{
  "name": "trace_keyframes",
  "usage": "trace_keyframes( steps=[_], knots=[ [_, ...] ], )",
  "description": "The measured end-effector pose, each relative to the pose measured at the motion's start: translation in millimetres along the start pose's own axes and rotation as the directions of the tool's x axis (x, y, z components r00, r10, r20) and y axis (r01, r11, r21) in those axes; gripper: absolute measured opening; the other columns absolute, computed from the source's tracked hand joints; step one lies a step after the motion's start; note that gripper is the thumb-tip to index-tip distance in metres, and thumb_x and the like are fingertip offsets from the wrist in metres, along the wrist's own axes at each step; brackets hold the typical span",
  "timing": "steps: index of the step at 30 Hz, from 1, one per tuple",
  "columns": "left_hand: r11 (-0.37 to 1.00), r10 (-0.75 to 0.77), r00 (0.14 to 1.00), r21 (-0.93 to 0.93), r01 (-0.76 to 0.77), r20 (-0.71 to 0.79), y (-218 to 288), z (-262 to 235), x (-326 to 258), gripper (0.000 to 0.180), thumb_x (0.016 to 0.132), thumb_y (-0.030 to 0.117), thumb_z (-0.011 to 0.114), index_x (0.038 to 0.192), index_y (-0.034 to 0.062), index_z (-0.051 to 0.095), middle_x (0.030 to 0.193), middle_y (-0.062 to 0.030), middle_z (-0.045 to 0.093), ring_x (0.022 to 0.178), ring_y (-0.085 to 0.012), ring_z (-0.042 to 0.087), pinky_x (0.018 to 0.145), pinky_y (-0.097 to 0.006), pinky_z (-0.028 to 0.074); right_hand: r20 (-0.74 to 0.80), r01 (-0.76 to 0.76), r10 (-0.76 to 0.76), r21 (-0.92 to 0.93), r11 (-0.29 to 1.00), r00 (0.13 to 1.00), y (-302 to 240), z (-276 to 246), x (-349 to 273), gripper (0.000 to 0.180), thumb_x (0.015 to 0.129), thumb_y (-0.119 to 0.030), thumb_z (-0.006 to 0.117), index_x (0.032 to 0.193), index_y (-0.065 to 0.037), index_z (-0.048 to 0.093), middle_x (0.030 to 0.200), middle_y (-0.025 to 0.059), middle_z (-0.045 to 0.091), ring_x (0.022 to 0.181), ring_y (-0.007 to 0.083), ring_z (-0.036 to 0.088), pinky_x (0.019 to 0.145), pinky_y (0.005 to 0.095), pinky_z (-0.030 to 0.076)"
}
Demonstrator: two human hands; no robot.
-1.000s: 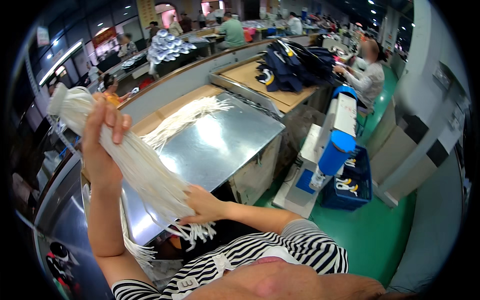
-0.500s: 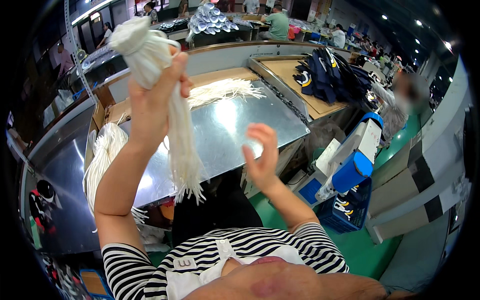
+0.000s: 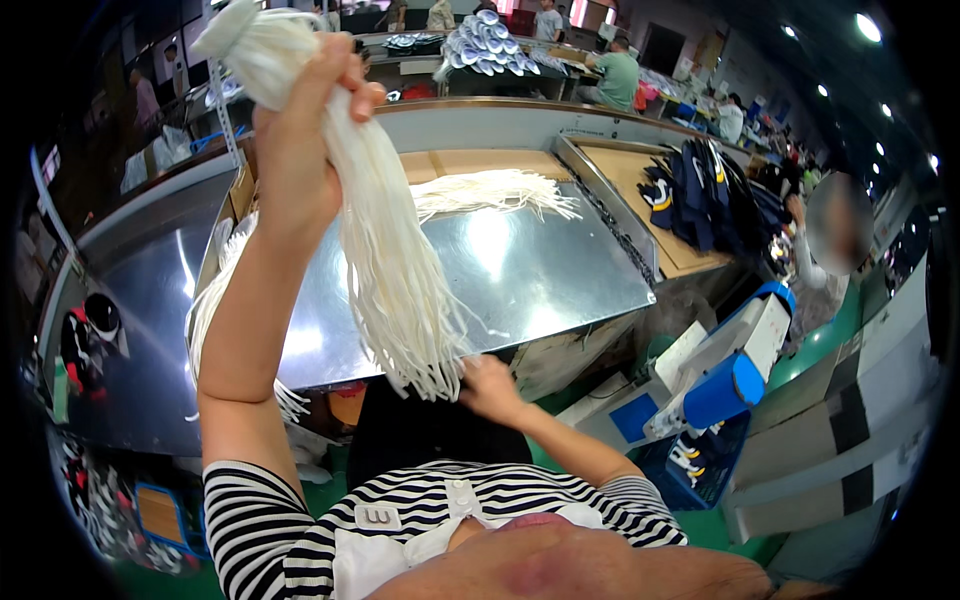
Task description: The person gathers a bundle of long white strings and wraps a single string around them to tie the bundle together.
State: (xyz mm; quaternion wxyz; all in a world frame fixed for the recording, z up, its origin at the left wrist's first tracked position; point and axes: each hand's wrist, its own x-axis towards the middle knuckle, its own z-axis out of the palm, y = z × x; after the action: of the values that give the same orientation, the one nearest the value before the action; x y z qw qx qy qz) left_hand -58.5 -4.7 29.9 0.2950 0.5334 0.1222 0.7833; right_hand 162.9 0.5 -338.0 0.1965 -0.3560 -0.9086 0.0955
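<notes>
You hold one white cord bundle point(image 3: 385, 220) above the worktop point(image 3: 570, 265), left hand point(image 3: 300, 125) wrapped round it, right hand point(image 3: 492, 391) at its loose ends, grip unclear. Far cords point(image 3: 495, 190) and left-side cords point(image 3: 210, 295) seem yet unhandled.

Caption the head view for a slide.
Left hand holds up a bundle of white cords at a shiny metal table, right hand by the cords' lower ends.
</notes>
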Motion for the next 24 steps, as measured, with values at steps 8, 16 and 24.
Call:
trace_keyframes(
  steps=[8, 16, 24],
  knots=[
    [0.942, -0.27, 0.944, -0.152, 0.3, 0.188, -5, 12, -40, 0.017, 0.086, 0.015, 0.061, 0.092, -0.0004, 0.059, 0.073, -0.0041, 0.054, 0.059, -0.0125, 0.055, 0.061, -0.029, 0.047, -0.556, 0.507, -0.135, 0.598, 0.621, 0.82, -49, -139, 89, 0.034, 0.084, -0.011, 0.061, 0.114, 0.002, 0.052, 0.121, 0.0165, 0.053, 0.114, 0.028, 0.049, 0.098, 0.0389, 0.037],
    [0.872, -0.25, 0.942, -0.37, 0.32, 0.224, 25, 14, -36, 0.022, 0.087, 0.018, 0.066, 0.09, 0.0055, 0.048, 0.067, -0.0046, 0.054, 0.045, -0.0114, 0.05, 0.055, -0.031, 0.05, 0.268, -0.077, -0.279, 0.834, 0.546, 0.922, -77, -51, 18, 0.021, 0.083, -0.012, 0.07, 0.097, 0.004, 0.065, 0.093, 0.0106, 0.067, 0.084, 0.017, 0.062, 0.075, 0.0312, 0.05],
    [0.984, -0.178, 0.965, 0.007, 0.18, 0.194, 34, -14, -50, 0.019, 0.079, 0.014, 0.068, 0.087, 0.0034, 0.054, 0.072, -0.009, 0.061, 0.054, -0.0178, 0.06, 0.058, -0.033, 0.051, 0.496, -0.307, 0.061, 0.433, 0.848, 0.866, 19, -41, -14, 0.023, 0.088, -0.011, 0.063, 0.106, 0.003, 0.063, 0.095, 0.0092, 0.066, 0.087, 0.0166, 0.062, 0.077, 0.0291, 0.05]
  ],
)
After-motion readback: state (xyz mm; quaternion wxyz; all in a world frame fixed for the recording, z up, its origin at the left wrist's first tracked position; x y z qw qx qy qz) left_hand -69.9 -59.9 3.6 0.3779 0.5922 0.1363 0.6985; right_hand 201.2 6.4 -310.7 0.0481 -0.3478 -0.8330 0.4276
